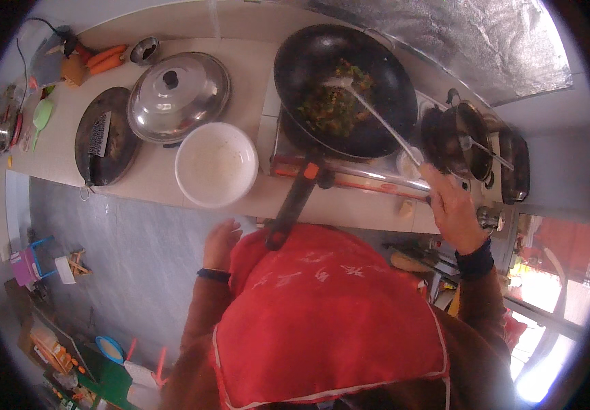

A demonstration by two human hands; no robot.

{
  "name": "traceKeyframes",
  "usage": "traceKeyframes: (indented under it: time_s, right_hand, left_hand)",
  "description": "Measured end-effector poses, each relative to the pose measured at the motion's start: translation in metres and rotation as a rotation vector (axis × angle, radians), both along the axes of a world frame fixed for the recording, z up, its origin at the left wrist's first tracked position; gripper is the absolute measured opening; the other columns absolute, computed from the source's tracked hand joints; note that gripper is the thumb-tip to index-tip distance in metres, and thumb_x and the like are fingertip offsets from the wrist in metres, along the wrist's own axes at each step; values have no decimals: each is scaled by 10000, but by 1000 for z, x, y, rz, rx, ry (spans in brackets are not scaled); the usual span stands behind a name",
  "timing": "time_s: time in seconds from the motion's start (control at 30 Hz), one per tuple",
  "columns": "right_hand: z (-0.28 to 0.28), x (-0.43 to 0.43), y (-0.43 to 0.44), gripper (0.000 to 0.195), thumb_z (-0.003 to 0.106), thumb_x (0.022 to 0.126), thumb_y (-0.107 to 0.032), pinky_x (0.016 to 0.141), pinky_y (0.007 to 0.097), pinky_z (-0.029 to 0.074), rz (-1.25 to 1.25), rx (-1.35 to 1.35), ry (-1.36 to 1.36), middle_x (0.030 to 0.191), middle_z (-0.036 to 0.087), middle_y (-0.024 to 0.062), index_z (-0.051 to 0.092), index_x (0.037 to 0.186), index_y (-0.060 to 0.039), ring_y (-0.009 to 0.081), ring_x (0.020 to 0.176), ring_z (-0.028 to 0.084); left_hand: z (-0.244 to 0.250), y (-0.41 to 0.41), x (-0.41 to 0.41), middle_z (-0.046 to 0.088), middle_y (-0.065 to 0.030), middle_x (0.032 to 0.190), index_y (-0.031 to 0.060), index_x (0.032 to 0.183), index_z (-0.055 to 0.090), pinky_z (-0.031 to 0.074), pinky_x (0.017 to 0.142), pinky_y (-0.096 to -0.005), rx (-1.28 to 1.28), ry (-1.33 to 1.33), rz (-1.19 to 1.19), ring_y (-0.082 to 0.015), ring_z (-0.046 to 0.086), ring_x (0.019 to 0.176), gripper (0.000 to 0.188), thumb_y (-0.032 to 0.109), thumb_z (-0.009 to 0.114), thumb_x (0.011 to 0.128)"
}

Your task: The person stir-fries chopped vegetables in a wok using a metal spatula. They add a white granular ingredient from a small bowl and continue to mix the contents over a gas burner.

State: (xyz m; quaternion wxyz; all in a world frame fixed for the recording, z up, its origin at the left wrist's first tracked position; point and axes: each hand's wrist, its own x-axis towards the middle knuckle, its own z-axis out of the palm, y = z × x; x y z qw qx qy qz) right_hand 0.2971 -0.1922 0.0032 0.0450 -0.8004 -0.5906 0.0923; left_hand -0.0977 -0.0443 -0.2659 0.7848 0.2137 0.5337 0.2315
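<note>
My right hand [451, 210] grips the handle end of a long metal wok spatula [379, 119]. The spatula's head rests among chopped green and brown food [328, 110] in a black wok [302, 66] on the gas stove [351, 179]. The wok's black handle [295, 205] reaches toward me, over the counter's front edge and up to my red apron [325, 328]. My left hand [221, 243] hangs by the apron's left side, just off the counter edge, with loosely bent fingers and nothing visible in it. A white bowl [216, 164] stands on the counter left of the stove.
A domed steel lid [192, 95] lies behind the bowl. Left of it, a cleaver [100, 136] rests on a round chopping board [120, 161]. Carrots [106, 60] and a small metal bowl [144, 50] sit farther back. Right of the wok stands a pot [464, 118] with a ladle.
</note>
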Motion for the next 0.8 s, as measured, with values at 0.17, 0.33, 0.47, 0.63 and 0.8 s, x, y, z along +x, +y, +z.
traceKeyframes:
  time_s: [0.17,0.33,0.47,0.63,0.8]
  right_hand:
    - [-23,29,36,395,489,874,-33,793,462,465,86,211,82,1060,597,221,519,1268,-48,397,905,575]
    - [-37,47,36,377,509,858,-13,776,437,478,115,148,71,1002,612,192,558,1229,-54,373,875,587]
    - [8,46,20,375,512,845,23,767,391,487,53,-51,-22,980,613,194,572,1211,-36,361,845,592]
    - [34,67,-4,392,521,871,-24,762,421,484,105,18,-86,975,603,181,555,1256,-92,344,856,599]
    - [26,78,-11,387,504,889,-21,897,397,463,54,115,-56,1159,597,178,545,1271,-74,340,988,593]
  left_hand:
    - [1,4,3,638,-117,1010,-18,1177,543,510,784,-309,28,11,-31,-218,627,877,356,199,587,898]
    - [-7,2,1,636,-118,1017,-13,1166,545,509,781,-309,71,35,-59,-212,625,882,346,202,584,897]
    - [-12,-2,0,632,-112,994,-6,1128,556,505,772,-299,88,25,-67,-203,618,862,312,191,592,889]
    - [-46,-7,-2,630,-105,975,0,1092,580,507,755,-292,328,23,-145,-188,611,855,261,151,598,879]
    - [-4,-1,21,629,-95,959,10,1094,565,499,752,-293,151,33,-93,-191,607,831,294,191,618,869]
